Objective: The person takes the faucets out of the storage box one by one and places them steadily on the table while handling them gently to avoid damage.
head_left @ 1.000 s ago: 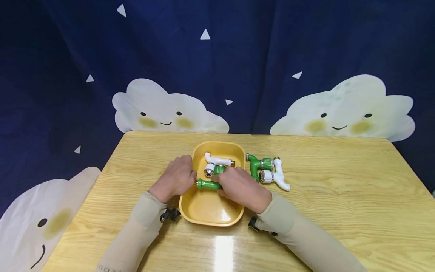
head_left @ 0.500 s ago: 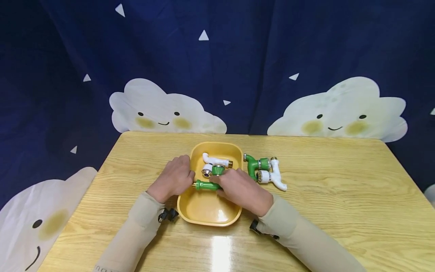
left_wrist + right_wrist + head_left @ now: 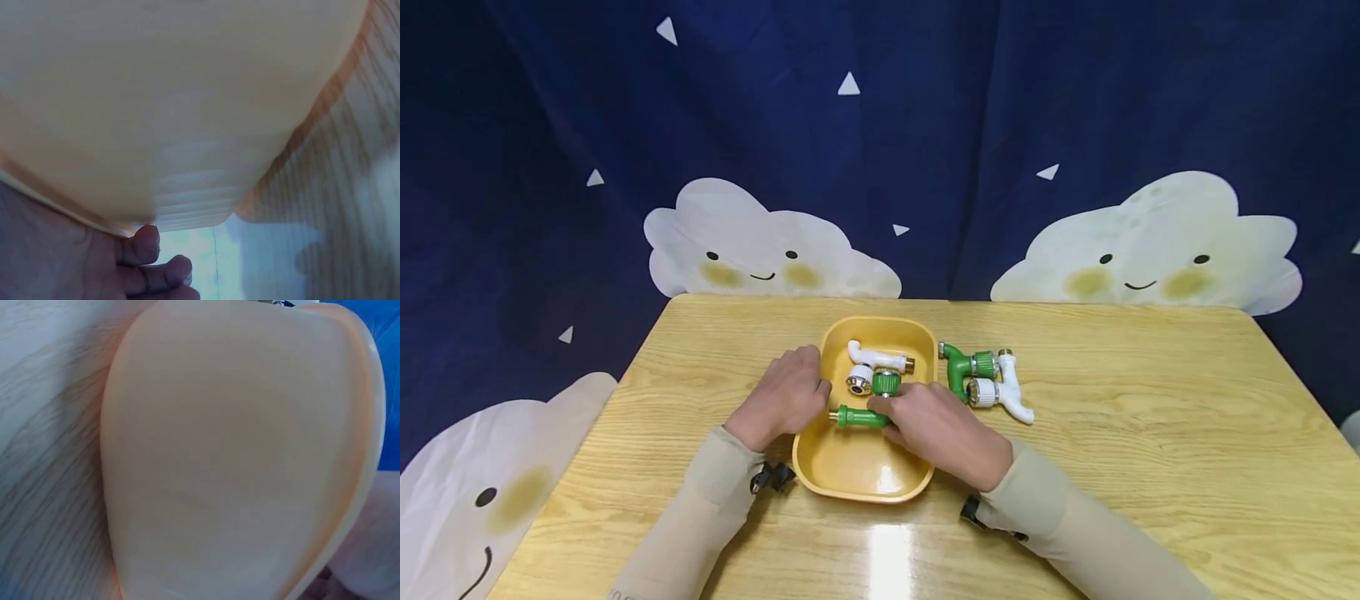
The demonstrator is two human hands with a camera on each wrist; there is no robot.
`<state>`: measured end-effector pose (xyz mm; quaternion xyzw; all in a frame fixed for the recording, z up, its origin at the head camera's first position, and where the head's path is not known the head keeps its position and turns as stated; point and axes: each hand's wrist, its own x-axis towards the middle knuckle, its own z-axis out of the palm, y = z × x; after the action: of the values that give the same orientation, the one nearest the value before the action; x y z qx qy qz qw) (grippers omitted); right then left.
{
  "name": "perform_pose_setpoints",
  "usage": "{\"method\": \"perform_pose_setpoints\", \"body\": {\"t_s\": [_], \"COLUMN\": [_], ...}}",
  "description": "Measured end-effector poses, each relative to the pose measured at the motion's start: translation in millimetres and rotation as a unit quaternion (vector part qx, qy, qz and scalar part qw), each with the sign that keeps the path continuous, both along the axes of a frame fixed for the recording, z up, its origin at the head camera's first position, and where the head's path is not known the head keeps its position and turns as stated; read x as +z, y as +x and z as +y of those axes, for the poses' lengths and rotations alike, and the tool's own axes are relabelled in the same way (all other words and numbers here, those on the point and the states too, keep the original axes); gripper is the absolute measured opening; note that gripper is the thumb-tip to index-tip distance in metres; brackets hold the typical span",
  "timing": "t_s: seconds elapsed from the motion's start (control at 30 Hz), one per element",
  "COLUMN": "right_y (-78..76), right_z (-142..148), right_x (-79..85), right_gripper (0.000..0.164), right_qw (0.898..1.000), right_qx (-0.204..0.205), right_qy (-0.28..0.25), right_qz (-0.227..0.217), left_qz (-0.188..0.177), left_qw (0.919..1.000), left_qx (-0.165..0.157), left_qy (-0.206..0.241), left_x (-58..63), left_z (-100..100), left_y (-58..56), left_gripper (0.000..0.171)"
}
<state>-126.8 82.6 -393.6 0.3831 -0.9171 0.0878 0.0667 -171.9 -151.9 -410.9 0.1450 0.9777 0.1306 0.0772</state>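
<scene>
A yellow plastic basin (image 3: 865,467) stands on the table. My left hand (image 3: 786,392) grips its left rim; in the left wrist view the curled fingers (image 3: 147,247) show just under the basin's edge. Reaching over the right rim, my right hand (image 3: 936,425) holds a green faucet (image 3: 859,417) by its spout end inside the basin, brass thread pointing left. The green knob sticks up beyond my fingers, which hide part of the faucet body. Behind it in the basin lies a white faucet (image 3: 883,361) with a white and chrome knob.
Just right of the basin, a second green faucet (image 3: 957,367) and another white faucet (image 3: 1011,387) lie close together on the wooden table (image 3: 1150,433). A dark blue curtain (image 3: 955,125) with printed clouds hangs behind the table's far edge.
My right hand has shifted slightly toward me and right with the green faucet, showing more of its knob. The left hand stays at the rim.
</scene>
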Motion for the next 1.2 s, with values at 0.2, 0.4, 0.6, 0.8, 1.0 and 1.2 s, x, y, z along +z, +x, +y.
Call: {"method": "perform_pose_setpoints", "body": {"t_s": [0.2, 0.4, 0.6, 0.8, 1.0, 1.2], "right_y": [2.9, 5.6, 7.2, 7.2, 7.9, 9.5], "right_z": [2.9, 3.8, 5.4, 9.8, 13.8, 15.7], "right_x": [3.8, 8.8, 13.9, 19.8, 23.5, 28.0], "right_gripper": [0.018, 0.018, 0.022, 0.029, 0.030, 0.029], "right_qw": [1.000, 1.000, 1.000, 1.000, 0.999, 0.999], "right_qx": [0.000, 0.007, 0.002, -0.012, -0.018, -0.019], "right_qy": [0.000, -0.013, -0.018, -0.026, -0.026, -0.028], "right_qz": [0.006, 0.014, 0.008, 0.007, 0.008, 0.004], "left_qz": [0.002, 0.005, 0.005, 0.011, 0.017, 0.019], "left_qw": [1.0000, 1.0000, 1.0000, 0.9999, 0.9998, 0.9998], "left_qx": [0.000, 0.001, 0.000, -0.003, -0.006, -0.006], "left_qy": [-0.001, -0.004, -0.003, -0.003, 0.002, 0.002], "left_x": [-0.4, -0.4, -1.7, -2.5, -2.4, -1.9], "left_z": [2.7, 3.1, 1.2, 0.3, 0.1, 0.2], "left_y": [-0.8, -1.2, -1.2, -1.3, -1.3, -1.2], "left_gripper": [0.017, 0.017, 0.015, 0.016, 0.015, 0.016]}}
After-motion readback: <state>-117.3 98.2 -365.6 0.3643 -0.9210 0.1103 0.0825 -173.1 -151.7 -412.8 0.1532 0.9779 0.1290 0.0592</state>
